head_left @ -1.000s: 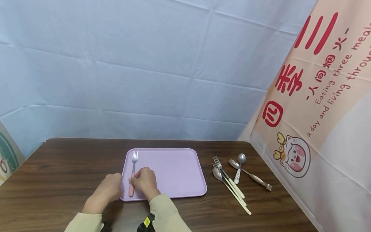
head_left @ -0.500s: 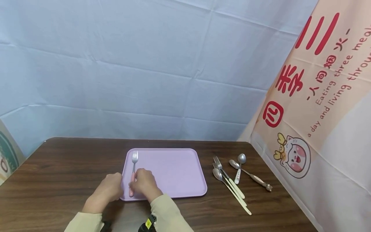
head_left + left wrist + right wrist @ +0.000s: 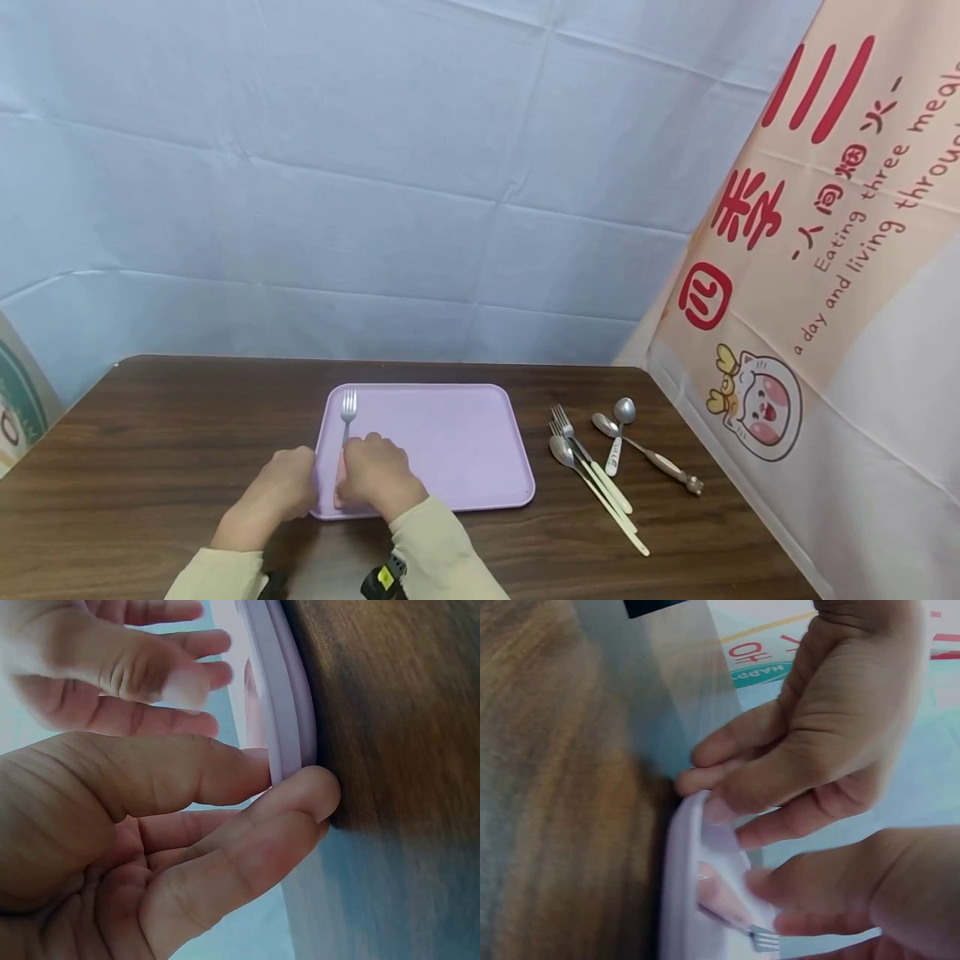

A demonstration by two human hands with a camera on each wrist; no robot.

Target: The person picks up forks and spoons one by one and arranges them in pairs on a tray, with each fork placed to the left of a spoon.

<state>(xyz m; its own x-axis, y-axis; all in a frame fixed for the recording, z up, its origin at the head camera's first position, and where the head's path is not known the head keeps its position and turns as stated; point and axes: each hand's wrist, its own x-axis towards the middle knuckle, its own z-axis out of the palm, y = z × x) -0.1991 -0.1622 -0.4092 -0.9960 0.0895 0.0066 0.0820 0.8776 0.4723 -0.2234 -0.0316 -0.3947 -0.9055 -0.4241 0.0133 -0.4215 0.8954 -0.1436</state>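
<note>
A lilac tray (image 3: pixel 457 454) lies on the table, and a fork (image 3: pixel 348 408) with a pink handle rests along its left side. My left hand (image 3: pixel 281 483) pinches the tray's near left corner; the left wrist view shows the thumb on the rim and fingers (image 3: pixel 247 866) beneath it. Just over the fork's handle is my right hand (image 3: pixel 378 475), which partly hides it in the head view. Its fingers (image 3: pixel 202 645) look spread and loose in the left wrist view, with nothing between them. The fork's tines (image 3: pixel 763 939) show in the right wrist view.
Right of the tray, two forks (image 3: pixel 592 467) and a spoon (image 3: pixel 562 450) with cream handles lie together. Beyond them a short spoon (image 3: pixel 624 410) and a longer spoon (image 3: pixel 663 462) with a decorated handle cross. A blue-grey cloth (image 3: pixel 360 183) hangs behind the wooden table (image 3: pixel 187 417).
My right hand has shifted slightly right, its back turned more upward, and its fingers have loosened at the fork's handle. The fork, tray and left hand look unmoved.
</note>
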